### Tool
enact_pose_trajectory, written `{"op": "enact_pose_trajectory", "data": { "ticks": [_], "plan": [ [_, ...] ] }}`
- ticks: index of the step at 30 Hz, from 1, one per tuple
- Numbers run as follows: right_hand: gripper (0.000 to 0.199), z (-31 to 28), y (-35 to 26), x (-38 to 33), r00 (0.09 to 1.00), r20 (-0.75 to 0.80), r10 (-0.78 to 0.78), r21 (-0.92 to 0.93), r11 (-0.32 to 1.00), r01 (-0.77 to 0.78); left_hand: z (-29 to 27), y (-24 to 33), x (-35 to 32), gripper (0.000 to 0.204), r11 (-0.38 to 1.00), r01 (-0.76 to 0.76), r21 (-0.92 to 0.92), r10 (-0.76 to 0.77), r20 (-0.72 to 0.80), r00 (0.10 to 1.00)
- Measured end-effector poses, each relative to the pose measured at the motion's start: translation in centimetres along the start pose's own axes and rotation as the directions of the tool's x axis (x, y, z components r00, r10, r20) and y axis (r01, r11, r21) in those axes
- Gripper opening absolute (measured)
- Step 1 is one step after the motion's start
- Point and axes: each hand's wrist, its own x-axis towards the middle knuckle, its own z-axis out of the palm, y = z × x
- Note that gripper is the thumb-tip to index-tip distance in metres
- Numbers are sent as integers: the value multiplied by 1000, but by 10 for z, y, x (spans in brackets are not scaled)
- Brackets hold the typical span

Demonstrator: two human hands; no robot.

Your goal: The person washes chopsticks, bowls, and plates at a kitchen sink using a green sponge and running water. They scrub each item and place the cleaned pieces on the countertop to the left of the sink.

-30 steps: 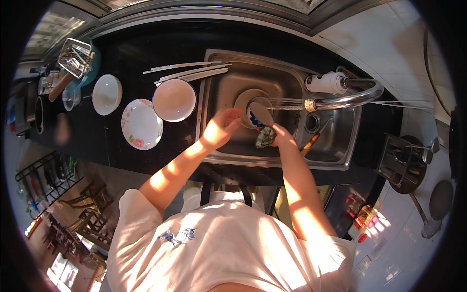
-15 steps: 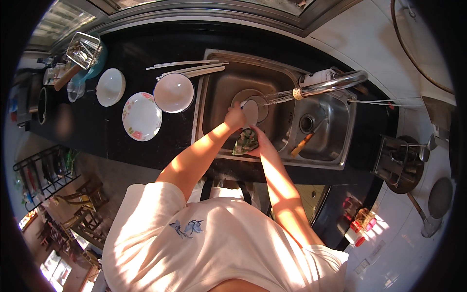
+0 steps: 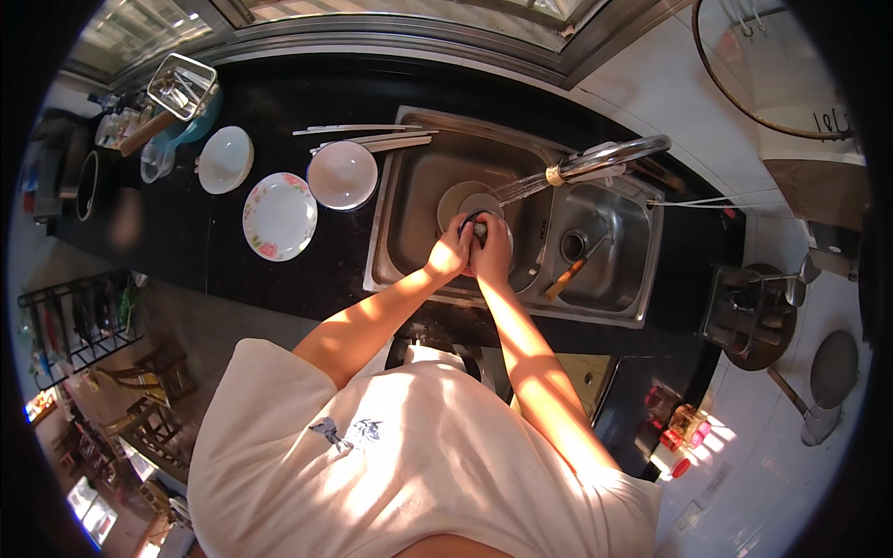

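Over the large sink basin [image 3: 409, 209], my left hand [image 3: 449, 252] grips a small bowl with a dark blue rim [image 3: 469, 220], which is tilted and mostly covered by my fingers. My right hand [image 3: 494, 249] is closed at the bowl's mouth, pressing a dark green cloth [image 3: 480, 231] of which only a bit shows. Just beyond my hands, dishes [image 3: 453, 200] lie on the basin floor. Water runs from the curved faucet [image 3: 621, 153] into the basin beside them.
Left of the sink are a pinkish-white bowl [image 3: 342, 175], a flowered plate [image 3: 279, 217], a white bowl [image 3: 225, 160] and several chopsticks [image 3: 381, 142]. A brush with an orange handle [image 3: 566, 279] lies in the smaller basin [image 3: 605, 270]. A utensil basket [image 3: 182, 86] stands far left.
The bowl has been turned and drawn closer between my hands. My right hand has brought the cloth from below the bowl up to its mouth.
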Motion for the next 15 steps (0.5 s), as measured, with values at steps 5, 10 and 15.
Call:
{"op": "enact_pose_trajectory", "data": {
  "ticks": [5, 10, 15],
  "plan": [
    [29, -2, 4, 12, 919, 362, 159, 561, 750, -351, -5, -27, 8, 47, 957, 12, -289, -1, 37, 999],
    [29, -26, 0, 17, 749, 647, -144, 109, 989, 97, -33, -35, 17, 49, 940, -339, 43, 327, 171, 929],
    [33, -19, 1, 16, 823, 453, -343, -219, 852, 475, -46, -39, 14, 53, 799, -579, 164, 521, 294, 802]
  ]
}}
